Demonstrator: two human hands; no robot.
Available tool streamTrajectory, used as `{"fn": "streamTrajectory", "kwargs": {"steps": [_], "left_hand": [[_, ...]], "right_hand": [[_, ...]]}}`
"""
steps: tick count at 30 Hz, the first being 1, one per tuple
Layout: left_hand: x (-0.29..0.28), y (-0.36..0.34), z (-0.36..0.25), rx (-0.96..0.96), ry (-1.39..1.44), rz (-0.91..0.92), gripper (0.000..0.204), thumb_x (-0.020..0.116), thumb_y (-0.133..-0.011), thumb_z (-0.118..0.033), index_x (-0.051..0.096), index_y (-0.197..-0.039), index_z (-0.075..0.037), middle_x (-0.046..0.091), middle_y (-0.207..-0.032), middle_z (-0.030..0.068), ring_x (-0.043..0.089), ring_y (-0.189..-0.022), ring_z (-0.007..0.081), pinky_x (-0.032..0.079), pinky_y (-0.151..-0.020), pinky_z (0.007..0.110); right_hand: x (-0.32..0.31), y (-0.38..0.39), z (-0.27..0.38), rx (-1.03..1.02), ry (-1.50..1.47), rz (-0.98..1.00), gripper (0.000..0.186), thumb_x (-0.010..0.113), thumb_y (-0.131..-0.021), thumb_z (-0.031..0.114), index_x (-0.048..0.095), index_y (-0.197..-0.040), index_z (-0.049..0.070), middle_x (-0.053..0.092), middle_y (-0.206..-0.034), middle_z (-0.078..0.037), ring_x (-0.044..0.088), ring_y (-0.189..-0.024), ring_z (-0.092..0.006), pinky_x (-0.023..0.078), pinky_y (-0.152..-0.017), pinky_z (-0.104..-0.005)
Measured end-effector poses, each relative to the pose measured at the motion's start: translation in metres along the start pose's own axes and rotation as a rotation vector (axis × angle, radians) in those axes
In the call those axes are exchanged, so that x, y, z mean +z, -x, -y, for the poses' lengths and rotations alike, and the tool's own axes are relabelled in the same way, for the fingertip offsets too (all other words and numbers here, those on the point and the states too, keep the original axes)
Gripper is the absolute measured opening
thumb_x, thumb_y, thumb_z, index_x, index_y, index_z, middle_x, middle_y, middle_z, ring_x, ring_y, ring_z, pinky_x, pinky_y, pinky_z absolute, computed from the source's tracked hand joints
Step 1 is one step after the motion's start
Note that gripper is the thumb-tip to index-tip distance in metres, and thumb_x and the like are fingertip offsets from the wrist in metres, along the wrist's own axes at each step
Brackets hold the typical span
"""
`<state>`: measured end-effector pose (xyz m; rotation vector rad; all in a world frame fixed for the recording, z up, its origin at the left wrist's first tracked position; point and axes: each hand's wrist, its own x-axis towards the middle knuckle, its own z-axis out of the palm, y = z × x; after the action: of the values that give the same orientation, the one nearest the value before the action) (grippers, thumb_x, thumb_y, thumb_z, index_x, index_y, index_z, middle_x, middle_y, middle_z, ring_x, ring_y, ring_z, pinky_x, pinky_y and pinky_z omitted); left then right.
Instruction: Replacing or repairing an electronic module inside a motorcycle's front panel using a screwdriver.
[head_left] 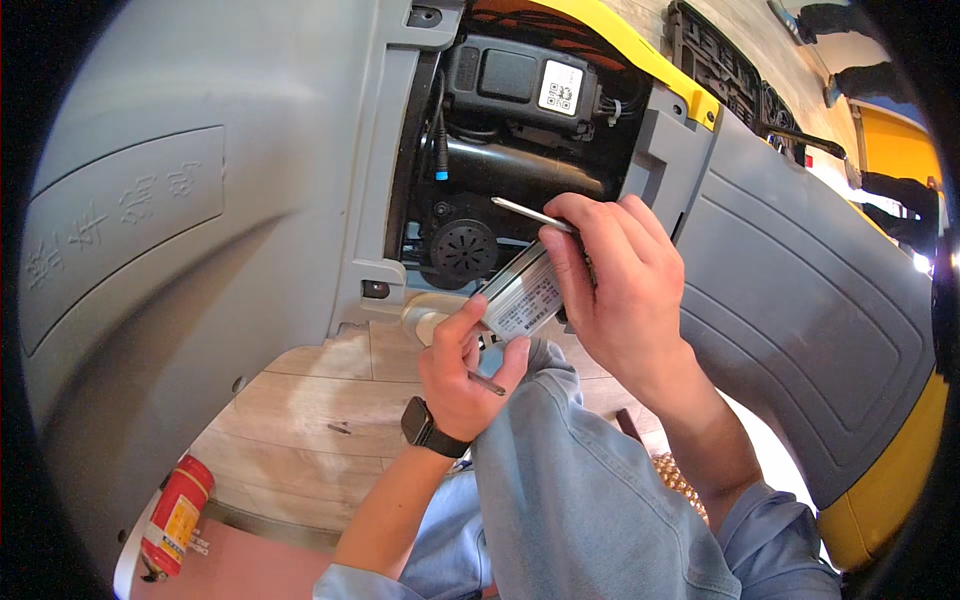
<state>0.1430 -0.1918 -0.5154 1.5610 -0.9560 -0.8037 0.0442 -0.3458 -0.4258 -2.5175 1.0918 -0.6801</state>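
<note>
A silver finned metal box [526, 292] with a printed label is held at a slant between both hands, in front of the open bay of a grey machine. My left hand [462, 365] grips its lower left end. A short metal rod [486, 382] sticks out between that hand's fingers and thumb. My right hand [620, 275] is closed at the box's upper right end, thumb against it. From under its index finger a slim metal shaft [528, 213] with a tapered tip, like a screwdriver blade, points left; its other end is hidden in the hand.
Inside the bay are a black module [520, 85] with a white label, a black cylinder [530, 165], a round slotted cover [464, 250] and a blue-tipped cable [441, 165]. Grey panels flank it. A fire extinguisher [178, 515] lies lower left; an open tool case [715, 65] and people's legs show upper right.
</note>
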Motion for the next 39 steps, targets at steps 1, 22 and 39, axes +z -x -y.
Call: {"fn": "streamTrajectory", "kwargs": {"steps": [1,22,39], "left_hand": [[0.001,0.001,0.002,-0.001,0.0,0.0,0.061,0.082,-0.073,-0.01,0.051,-0.125,-0.003,0.064,-0.076,0.0068,0.043,-0.047,0.0069,0.033,-0.042,0.022],[-0.025,0.006,0.027,0.18,-0.289,0.038,0.055,0.071,-0.082,-0.007,0.047,-0.132,-0.004,0.067,-0.073,0.0026,0.053,-0.052,0.0067,0.038,-0.046,0.022],[-0.024,-0.006,0.024,0.111,-0.604,0.09,0.048,0.067,-0.079,-0.016,0.054,-0.124,-0.01,0.067,-0.074,0.007,0.064,-0.058,0.0284,0.05,-0.05,0.042]], "right_hand": [[0.0,0.0,0.0,0.005,-0.005,-0.009,0.017,0.072,-0.08,0.003,0.065,-0.096,0.002,0.063,-0.079,-0.009,0.056,-0.067,-0.0243,0.046,-0.06,-0.0337],[-0.003,0.001,0.006,0.12,-0.008,0.048,0.012,0.068,-0.085,0.011,0.061,-0.092,0.005,0.062,-0.075,-0.011,0.059,-0.071,-0.0305,0.049,-0.064,-0.0407],[0.005,0.001,0.0,0.047,0.061,0.031,0.012,0.067,-0.088,0.011,0.063,-0.098,0.005,0.062,-0.075,-0.009,0.058,-0.07,-0.0261,0.046,-0.063,-0.0358]]}}
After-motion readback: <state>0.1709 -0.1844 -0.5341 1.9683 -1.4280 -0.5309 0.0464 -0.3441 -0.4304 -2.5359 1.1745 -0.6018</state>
